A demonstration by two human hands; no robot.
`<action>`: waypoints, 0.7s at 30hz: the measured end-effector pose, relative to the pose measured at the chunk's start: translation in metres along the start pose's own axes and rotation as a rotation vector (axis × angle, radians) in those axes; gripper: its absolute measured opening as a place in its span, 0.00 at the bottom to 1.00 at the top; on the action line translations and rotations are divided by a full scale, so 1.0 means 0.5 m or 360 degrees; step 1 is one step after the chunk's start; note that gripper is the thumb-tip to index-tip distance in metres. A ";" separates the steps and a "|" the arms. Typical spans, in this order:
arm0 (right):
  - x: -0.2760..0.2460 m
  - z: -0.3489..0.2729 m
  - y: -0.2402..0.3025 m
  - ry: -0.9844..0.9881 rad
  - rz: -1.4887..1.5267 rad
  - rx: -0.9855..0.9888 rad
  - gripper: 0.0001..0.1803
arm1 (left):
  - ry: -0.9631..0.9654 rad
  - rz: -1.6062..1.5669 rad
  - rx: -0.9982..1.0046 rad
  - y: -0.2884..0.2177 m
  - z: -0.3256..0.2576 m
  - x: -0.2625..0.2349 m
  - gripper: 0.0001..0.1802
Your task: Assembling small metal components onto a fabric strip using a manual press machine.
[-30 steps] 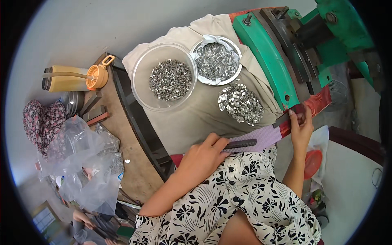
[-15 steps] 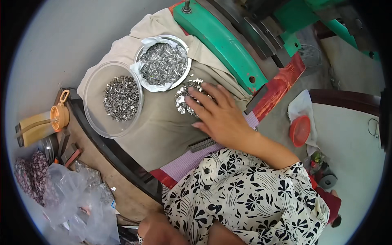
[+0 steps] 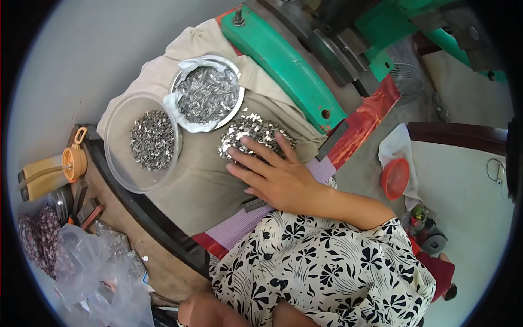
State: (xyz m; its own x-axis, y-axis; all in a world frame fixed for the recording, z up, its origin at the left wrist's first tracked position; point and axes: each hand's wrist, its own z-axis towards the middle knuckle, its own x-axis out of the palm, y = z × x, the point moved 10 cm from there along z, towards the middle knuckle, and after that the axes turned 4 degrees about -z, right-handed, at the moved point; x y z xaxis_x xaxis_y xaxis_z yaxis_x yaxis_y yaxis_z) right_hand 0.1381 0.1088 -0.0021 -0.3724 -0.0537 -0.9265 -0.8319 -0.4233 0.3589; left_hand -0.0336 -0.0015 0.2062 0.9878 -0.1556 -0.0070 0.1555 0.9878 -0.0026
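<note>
Fingers spread flat, the right hand (image 3: 278, 177) lies palm-down on one loose heap of small shiny metal pieces (image 3: 251, 136), holding nothing, on the beige cloth-covered table (image 3: 201, 191) near its far edge beside the green machine arm (image 3: 283, 68). Two bowls of similar pieces stand nearby: one clear plastic bowl (image 3: 143, 141), one plastic-lined metal bowl (image 3: 207, 94). No left hand shows.

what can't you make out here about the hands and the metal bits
- Head view: the right hand lies flat on the loose pile of small metal pieces; the pieces under its palm and fingers are hidden.
- Left hand: not in view, hidden below the patterned sleeve.
- Pieces in the clear bowl and the lined bowl: too small to tell their shape.
</note>
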 end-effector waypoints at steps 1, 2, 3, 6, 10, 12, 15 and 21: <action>-0.001 -0.010 0.000 -0.0025 0.0019 -0.0033 0.32 | 0.0265 -0.0081 -0.0224 0.006 -0.033 -0.007 0.33; -0.005 -0.021 -0.002 -0.0025 -0.0004 -0.0041 0.30 | 0.0534 -0.0161 -0.0450 0.002 -0.080 -0.007 0.36; -0.014 -0.020 0.013 -0.0016 0.0000 -0.0127 0.28 | 0.0305 0.0050 -0.0906 -0.020 -0.171 -0.071 0.17; -0.046 -0.049 -0.018 -0.0125 0.0193 -0.0053 0.21 | 0.1270 0.0263 -0.1668 0.203 -0.232 0.086 0.08; -0.091 -0.069 -0.051 -0.0288 0.0180 0.0023 0.14 | 0.1030 0.0651 -0.1958 0.240 -0.333 0.057 0.12; -0.096 -0.059 -0.061 -0.0370 0.0120 0.0057 0.15 | 0.1016 0.0699 -0.2084 0.254 -0.357 0.049 0.14; -0.103 -0.019 -0.060 -0.0449 0.0167 0.0054 0.14 | 0.0994 0.0758 -0.2094 0.280 -0.369 0.059 0.12; -0.066 0.032 -0.032 -0.0327 0.0056 0.0008 0.11 | 0.1124 0.0829 -0.2032 0.305 -0.387 0.095 0.08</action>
State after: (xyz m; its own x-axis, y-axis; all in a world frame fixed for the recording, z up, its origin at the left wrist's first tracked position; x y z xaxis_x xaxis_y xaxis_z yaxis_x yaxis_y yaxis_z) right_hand 0.1572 0.1320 0.0245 -0.4772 0.1176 -0.8709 -0.8186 -0.4198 0.3919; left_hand 0.0354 0.1415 0.0122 0.6674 -0.1392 -0.7316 -0.6651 0.3305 -0.6696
